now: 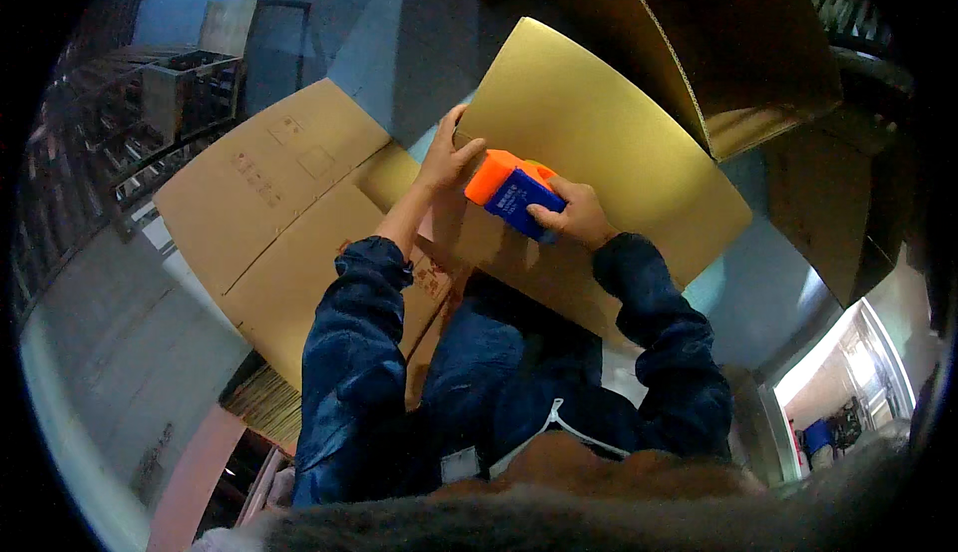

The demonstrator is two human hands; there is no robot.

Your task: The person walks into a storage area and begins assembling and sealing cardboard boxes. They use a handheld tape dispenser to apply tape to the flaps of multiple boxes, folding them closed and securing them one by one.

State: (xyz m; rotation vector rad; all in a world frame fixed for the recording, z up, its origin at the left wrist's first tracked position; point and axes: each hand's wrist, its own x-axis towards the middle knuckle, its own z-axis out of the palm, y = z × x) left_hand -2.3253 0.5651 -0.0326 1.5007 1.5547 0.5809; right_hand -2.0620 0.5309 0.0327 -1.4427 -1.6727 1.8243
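The orange and blue tape dispenser (515, 196) lies on the near edge of the raised cardboard flap (609, 143), its long axis along that edge, clamped in the right hand (576, 215), while the left hand (447, 158), fingers together, presses the flap's left corner just beside it.

Orange and blue tape dispenser (516, 193), tilted, pressed against a big flat cardboard box (599, 143), near its left edge.
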